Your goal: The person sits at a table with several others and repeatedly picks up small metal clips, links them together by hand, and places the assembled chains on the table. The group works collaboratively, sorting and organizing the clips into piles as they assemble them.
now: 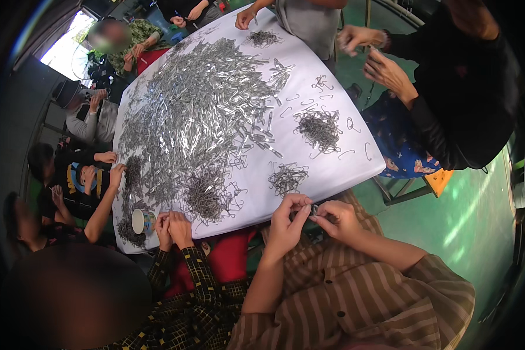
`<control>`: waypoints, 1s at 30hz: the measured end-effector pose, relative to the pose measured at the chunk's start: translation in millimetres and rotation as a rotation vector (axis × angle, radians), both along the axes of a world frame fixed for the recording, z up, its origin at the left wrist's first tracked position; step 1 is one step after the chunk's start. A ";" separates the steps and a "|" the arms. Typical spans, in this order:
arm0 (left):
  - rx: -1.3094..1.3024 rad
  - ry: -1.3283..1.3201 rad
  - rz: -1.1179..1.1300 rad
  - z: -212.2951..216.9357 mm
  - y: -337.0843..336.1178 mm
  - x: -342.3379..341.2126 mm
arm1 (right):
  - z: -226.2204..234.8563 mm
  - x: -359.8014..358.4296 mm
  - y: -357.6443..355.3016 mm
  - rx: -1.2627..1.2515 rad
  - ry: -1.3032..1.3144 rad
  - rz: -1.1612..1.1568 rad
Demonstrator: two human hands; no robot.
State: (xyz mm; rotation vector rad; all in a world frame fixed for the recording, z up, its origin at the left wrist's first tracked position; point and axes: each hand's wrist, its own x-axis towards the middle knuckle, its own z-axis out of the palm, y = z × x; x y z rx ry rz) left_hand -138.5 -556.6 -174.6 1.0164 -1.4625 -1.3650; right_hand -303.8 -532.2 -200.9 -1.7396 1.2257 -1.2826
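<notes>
Just off the table's near edge, my left hand [289, 223] and my right hand [340, 221] come together in front of my body. The fingers of both are closed in a pinch on a small shiny metal piece [314, 209], mostly covered by the fingertips. Beyond my hands, a small heap of bent wire hooks [287, 178] lies on the white tabletop [256, 205]. A larger dark heap of wire hooks [207, 197] is to its left, and another heap of hooks [319, 132] is farther off to the right.
A wide mound of flat shiny metal strips [198, 99] covers much of the table. A person's hands [174, 229] work close on my left, beside a paper cup [143, 221]. Another person's hands [385, 73] are at the right side. Several more people line the far and left edges.
</notes>
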 end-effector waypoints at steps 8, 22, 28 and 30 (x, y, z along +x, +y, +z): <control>0.013 0.063 -0.002 6.5 7.5 4.0 | 1.6 -12.3 -14.9 -0.021 -0.106 0.190; 0.027 0.064 0.082 2.1 17.4 7.9 | -43.6 62.3 -170.2 -0.048 0.459 -0.061; -0.008 0.036 0.102 -0.5 17.8 8.1 | -51.4 72.3 -196.7 0.030 0.617 -0.098; 0.003 0.031 0.082 -1.2 15.9 6.5 | -53.4 66.1 -202.3 0.052 0.678 -0.094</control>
